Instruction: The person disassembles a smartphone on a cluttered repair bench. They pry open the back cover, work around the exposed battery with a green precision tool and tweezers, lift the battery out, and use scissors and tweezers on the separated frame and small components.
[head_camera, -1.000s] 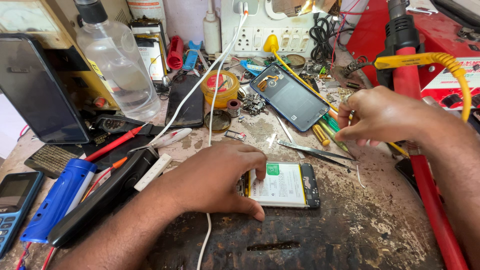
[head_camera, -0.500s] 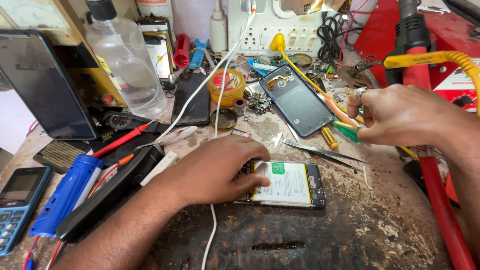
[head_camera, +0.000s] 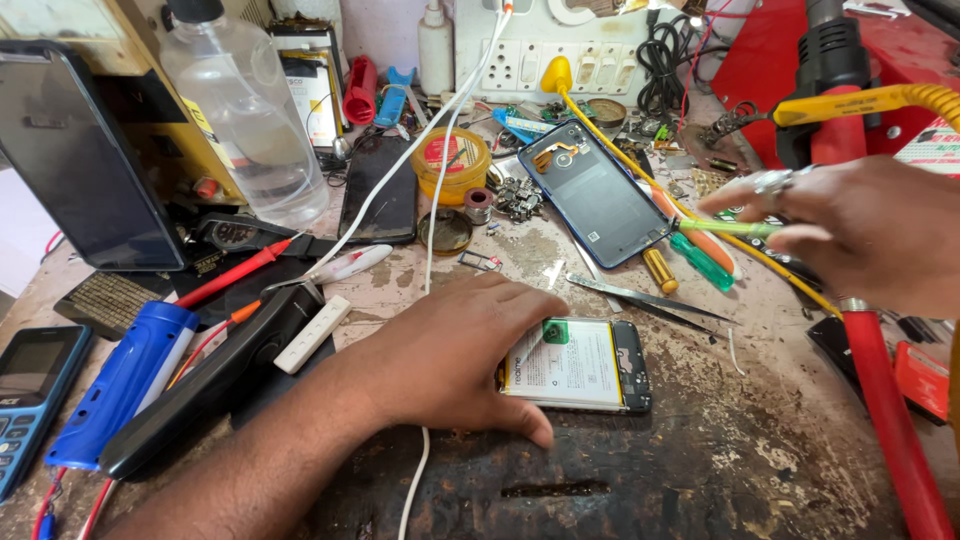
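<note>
Pretty bright, even light all over, seemingly from up top and the back, where the sockets (head_camera: 600, 60) are a bit washed out. Soft shadows are thrown under the left hand (head_camera: 455, 360) onto the tabletop (head_camera: 700, 460). Glare is picked up on the bottle (head_camera: 245, 120) and the dark screen (head_camera: 85, 160). The right hand (head_camera: 850, 225) is smeared by motion blur, fingers especially. Edges are bent a little by the wide lens. The middle is kept sharp.
</note>
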